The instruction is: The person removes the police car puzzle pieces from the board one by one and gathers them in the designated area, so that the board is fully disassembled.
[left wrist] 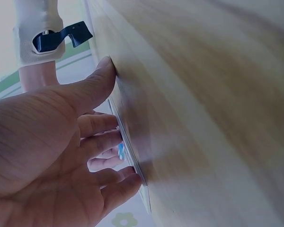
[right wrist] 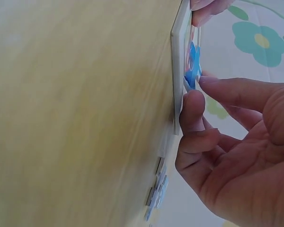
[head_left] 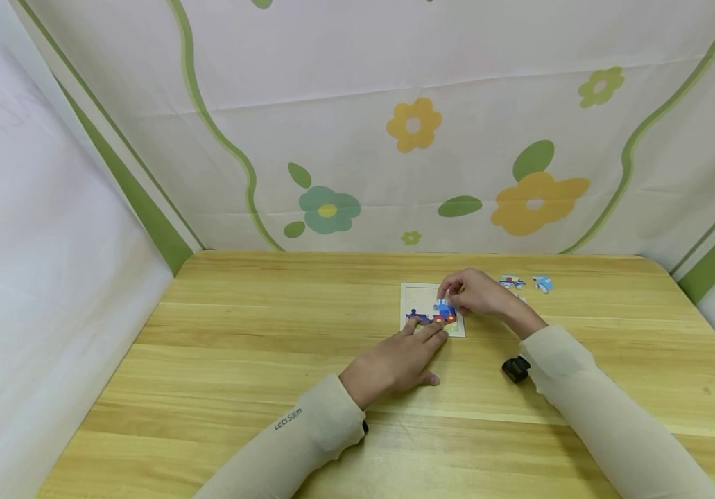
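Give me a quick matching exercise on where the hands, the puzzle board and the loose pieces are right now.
Things:
1. left hand
2. right hand
3. puzzle board
4. loose pieces

Places or states:
A. lying on the table, right of the board
B. fingers flat on the board's near edge
C. pinching a blue piece over the board
D. flat on the wooden table, partly filled

Pairs: 1-B, 2-C, 3-D, 4-A

Left hand (head_left: 394, 360) flat, fingers straight; right hand (head_left: 476, 294) pinching.
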### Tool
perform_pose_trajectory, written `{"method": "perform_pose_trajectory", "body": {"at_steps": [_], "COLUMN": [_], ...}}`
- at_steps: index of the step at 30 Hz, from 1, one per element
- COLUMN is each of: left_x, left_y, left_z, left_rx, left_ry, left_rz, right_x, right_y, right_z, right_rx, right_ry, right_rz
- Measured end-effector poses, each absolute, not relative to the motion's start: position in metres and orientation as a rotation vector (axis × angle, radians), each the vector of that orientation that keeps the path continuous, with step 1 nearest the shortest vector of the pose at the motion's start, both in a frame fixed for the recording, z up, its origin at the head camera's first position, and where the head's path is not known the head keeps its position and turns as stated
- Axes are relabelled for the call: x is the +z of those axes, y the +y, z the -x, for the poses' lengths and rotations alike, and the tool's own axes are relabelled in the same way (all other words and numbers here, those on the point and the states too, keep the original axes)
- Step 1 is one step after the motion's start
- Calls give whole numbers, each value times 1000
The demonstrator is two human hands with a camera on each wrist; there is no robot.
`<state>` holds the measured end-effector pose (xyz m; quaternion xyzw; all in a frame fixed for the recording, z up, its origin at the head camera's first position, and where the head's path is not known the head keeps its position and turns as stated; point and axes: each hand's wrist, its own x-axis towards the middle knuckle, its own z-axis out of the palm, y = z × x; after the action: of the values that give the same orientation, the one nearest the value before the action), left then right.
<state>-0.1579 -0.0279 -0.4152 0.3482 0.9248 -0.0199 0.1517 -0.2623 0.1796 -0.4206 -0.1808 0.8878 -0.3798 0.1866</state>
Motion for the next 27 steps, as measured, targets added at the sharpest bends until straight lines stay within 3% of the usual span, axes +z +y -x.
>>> {"method": "perform_pose_trajectory", "body": {"at_steps": [27], "left_x": [-414], "left_y": [-28], "left_z": [157], "left_rx": [-72], "left_ry": [2653], "left_rz": [-999], "right_x": [-418], "right_y": [184], "right_z": [262], "right_rx": [-1115], "right_ry": [2508], "right_rz": [586]}}
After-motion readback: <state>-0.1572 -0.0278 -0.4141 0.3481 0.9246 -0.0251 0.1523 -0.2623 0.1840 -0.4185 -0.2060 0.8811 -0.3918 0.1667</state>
